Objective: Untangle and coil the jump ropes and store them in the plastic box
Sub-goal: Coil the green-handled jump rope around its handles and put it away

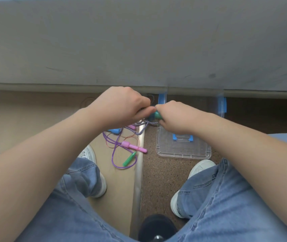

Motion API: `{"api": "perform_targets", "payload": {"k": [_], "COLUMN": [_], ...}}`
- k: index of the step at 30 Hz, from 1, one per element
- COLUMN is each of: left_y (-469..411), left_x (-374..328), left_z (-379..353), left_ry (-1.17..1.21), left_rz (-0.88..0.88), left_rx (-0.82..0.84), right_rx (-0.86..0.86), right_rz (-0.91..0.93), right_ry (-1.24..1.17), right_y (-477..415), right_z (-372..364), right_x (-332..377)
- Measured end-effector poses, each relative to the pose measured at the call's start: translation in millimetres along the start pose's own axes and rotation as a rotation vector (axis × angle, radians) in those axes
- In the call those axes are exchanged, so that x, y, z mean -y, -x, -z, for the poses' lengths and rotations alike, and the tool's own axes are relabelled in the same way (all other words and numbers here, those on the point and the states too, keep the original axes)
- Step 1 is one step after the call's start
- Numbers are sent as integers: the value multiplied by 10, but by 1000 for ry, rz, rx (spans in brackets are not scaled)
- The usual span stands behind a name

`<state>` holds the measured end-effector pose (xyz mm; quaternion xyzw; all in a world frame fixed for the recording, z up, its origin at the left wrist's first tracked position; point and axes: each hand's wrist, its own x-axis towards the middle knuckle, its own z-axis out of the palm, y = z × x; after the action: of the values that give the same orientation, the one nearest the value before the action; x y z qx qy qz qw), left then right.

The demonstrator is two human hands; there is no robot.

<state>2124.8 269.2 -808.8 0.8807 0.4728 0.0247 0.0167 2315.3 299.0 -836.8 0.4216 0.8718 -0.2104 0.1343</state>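
A grey wall [139,41] fills the upper half of the view, and below it the floor is split by a metal strip [137,180], with tan flooring [25,119] on the left and speckled brown carpet [156,180] on the right. The person sits with legs in blue jeans [226,206] spread apart, a white shoe [200,167] planted on each side of the strip. A clear plastic box [214,109] with blue latches stands on the carpet against the wall. Its clear lid [183,151] lies flat on the carpet just in front of it. Both bare arms reach forward and meet above the box's left edge. The left hand [120,105] has its fingers curled tight, and seems to grip the braided rope [142,130], though the grip itself is hidden. The right hand [176,117] touches it fingertip to fingertip, its fingers wrapped round a teal handle [156,115]. The braided purple and white rope hangs from the hands down to the floor. The other jump ropes lie in a tangle on the tan flooring beside the strip: a clear purple rope [114,154] in loose loops and a thin orange rope [135,137] crossing it. Among them lie a pink handle [133,147], a green handle [129,158] and a blue handle [114,131].
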Motion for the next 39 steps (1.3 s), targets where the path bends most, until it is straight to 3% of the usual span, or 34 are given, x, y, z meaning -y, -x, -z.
{"api": "perform_targets", "payload": {"k": [4,8,11,18,25,29,31,34,39], "left_y": [-23,-34,-46,-73,30,77,70,43,57], "left_x": [57,62,86,-49,156,190,173,91,-4], "left_z": [32,122,163,65,154,142,69,-49,-143], "left_ry": [75,455,609,734,1323,1663,1614,1298,1257], "left_rz": [112,278,405,594,665,668,695,736,763], "left_rx": [-28,125,179,264,424,304,176,-1,-119], "right_rx": [0,-58,-110,-101,-129,-158,-163,-160,-170], "right_rz": [228,340,383,327,366,341,318,307,306], "right_ry": [91,60,30,24,-120,-317,-411,-504,-655], "right_y": [80,92,106,110,57,29,15,13,5], "right_z": [87,149,162,114,99,112,89,41,7], "right_x": [137,146,116,21,-3,-48,-42,-8,40]}}
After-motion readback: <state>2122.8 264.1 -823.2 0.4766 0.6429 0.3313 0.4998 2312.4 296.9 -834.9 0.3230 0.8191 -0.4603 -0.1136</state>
